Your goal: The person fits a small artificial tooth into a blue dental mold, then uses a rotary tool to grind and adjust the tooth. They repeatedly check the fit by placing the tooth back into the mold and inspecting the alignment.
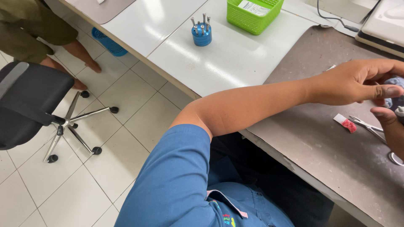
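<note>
Both hands meet at the far right. Left hand [357, 82] reaches out on a long straight arm, fingers curled and thumb pressed on a small grey-blue lump [395, 90]. Right hand [389, 124] comes up from below and touches the same lump; how tightly it grips, I cannot tell. Just under the hands, scissors [372, 128] and a red bit [348, 125] lie on the grey table [320, 159]. Far past the left arm stands a blue holder [202, 34].

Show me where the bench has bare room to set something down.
Free: the white top between the blue bit stand, green basket and grey mat; also the mat's near part below the forearm. Crowded: the right edge, around both hands, scissors and red-white scrap.
</note>
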